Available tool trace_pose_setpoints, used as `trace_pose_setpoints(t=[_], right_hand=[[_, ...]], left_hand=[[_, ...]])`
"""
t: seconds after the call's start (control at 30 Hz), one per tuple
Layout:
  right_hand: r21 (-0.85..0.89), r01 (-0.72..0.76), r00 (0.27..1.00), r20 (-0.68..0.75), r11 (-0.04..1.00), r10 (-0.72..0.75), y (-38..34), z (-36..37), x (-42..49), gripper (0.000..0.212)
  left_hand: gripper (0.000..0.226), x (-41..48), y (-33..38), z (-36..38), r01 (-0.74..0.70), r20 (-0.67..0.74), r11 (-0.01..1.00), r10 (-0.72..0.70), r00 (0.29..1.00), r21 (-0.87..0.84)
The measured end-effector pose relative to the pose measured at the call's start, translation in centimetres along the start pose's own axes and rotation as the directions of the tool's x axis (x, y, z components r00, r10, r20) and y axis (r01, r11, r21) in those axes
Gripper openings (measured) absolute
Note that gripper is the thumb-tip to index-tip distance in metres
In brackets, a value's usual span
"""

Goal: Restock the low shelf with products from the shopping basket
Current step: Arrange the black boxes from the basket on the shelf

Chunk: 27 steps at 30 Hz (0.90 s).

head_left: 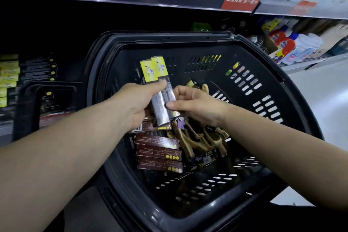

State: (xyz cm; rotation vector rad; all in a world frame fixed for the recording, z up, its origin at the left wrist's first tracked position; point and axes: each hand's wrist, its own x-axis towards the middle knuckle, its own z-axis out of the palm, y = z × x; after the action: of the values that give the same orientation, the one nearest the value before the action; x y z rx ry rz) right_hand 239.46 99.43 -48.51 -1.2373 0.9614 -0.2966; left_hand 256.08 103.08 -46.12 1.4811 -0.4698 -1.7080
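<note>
Yellow and silver boxes point(160, 84), two long thin ones, stand side by side in the left hand point(135, 105), up above the black shopping basket point(188, 40). The left hand's fingers are curled round the lower half of the pair. The thumb lies across the front, so the two boxes sit flat together like one bundle.

The right hand point(197, 107) is on the other side. Its fingers point(174, 104) pinch the bottom corner of the box on the right. I think this is to line it up with the other box, so both can go in as one neat pair.

The yellow ends point up and away from the person. My guess is that this is the way the boxes will slide onto the shelf.

More things lie down in the basket. Brown boxes point(159, 151) lie in a row, one after the other, and wooden brushes point(199, 137) lie in a heap just beside them. They are loose, so taking a few at a time is the easy way.

The low shelf point(37, 73) is on the left, dark and near the basket. Yellow packs point(9, 75) are stacked there already. They look the same yellow as the held boxes, so I guess that is where these belong. The basket is close to the shelf, so the reach is short.
</note>
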Motion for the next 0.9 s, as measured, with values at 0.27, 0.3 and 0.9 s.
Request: trace_pose_setpoints(t=[0.27,0.3,0.9], right_hand=[[-0.731,-0.341,0.852,0.025,0.592,0.522,3.7,-3.9,0.4,0.052],[-0.836,-0.341,0.809,-0.028,0.430,0.587,5.2,-4.2,0.4,0.051],[-0.993,-0.074,0.655,-0.115,-0.088,0.747,11.8,-2.9,1.2,0.036]], left_hand=[[0.068,0.4,-0.5,-0.4,0.013,0.036,0.978,-0.021,0.999,0.208],[0.069,0.4,-0.6,-0.3,0.011,0.039,0.974,-0.021,0.999,0.225],[0.046,1.0,-0.9,-0.3,0.004,0.070,0.961,-0.024,0.997,0.275]])
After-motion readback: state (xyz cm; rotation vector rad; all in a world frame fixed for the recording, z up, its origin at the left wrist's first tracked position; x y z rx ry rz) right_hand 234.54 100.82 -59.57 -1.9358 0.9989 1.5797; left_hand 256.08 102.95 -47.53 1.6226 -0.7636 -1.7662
